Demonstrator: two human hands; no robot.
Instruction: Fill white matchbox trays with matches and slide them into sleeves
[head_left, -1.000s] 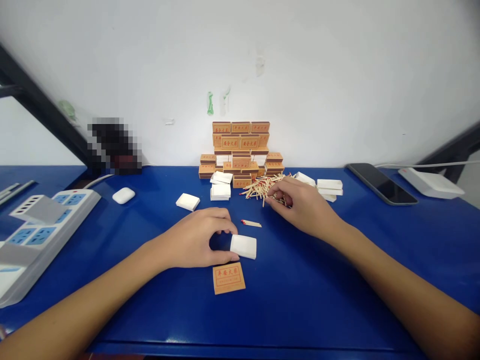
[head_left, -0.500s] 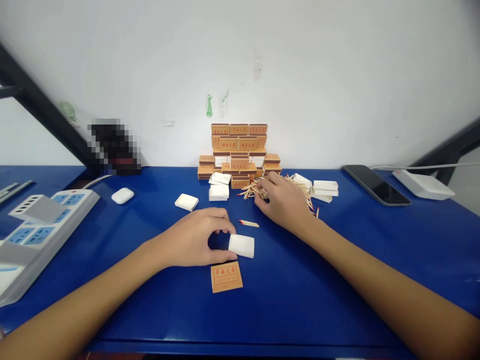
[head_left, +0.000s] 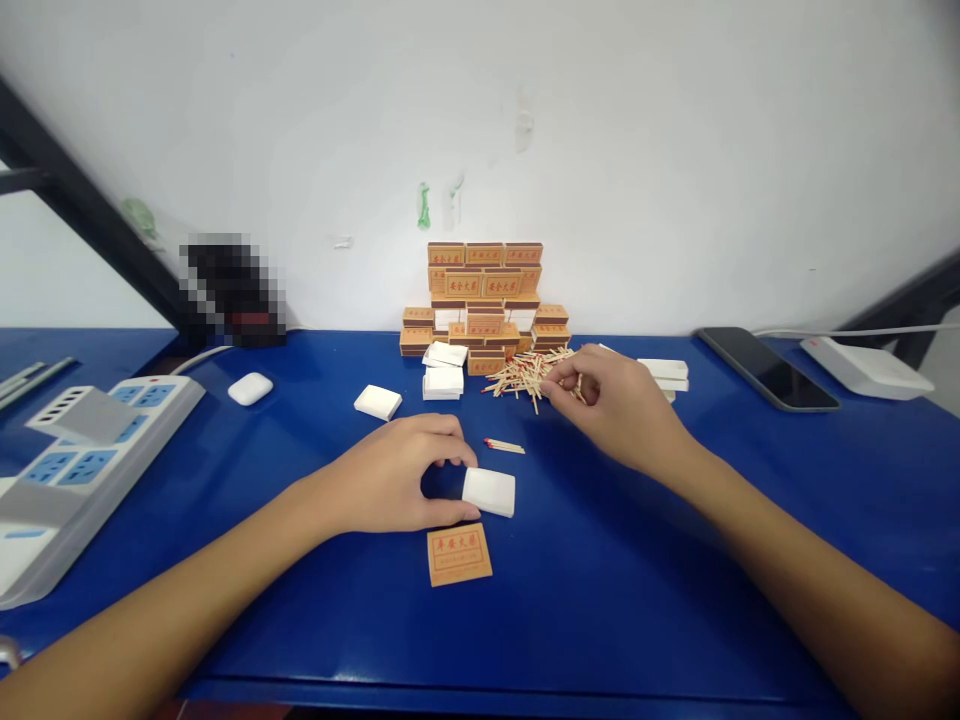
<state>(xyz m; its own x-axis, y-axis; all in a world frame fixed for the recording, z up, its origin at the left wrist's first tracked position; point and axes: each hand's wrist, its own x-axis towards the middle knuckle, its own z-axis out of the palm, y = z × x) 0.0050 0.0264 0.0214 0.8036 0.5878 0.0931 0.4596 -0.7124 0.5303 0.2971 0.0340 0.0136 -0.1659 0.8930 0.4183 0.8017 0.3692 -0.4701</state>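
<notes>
My left hand (head_left: pixel 409 475) curves around the left end of a white matchbox tray (head_left: pixel 489 491), thumb and fingers at its near and far edges. Just below lies an orange matchbox sleeve (head_left: pixel 459 555) with red print. A few matches (head_left: pixel 505 446) with red heads lie together beyond the tray. At the right edge of a loose match pile (head_left: pixel 523 375), my right hand (head_left: pixel 600 395) has thumb and fingertips pinched together. What they hold, if anything, is too small to make out.
Stacked matchboxes (head_left: pixel 484 285) stand by the wall. White trays lie left (head_left: pixel 378 402), near the stack (head_left: pixel 443 382) and right (head_left: pixel 666 370). A phone (head_left: pixel 765 368) and white device (head_left: pixel 866 368) lie far right; a white case (head_left: pixel 250 389) and power strip (head_left: pixel 105 460) are left.
My right hand has drawn back to the right from the match pile, uncovering more of it, and its fingers have closed to a pinch. My left hand stays at the tray. The view has shifted slightly.
</notes>
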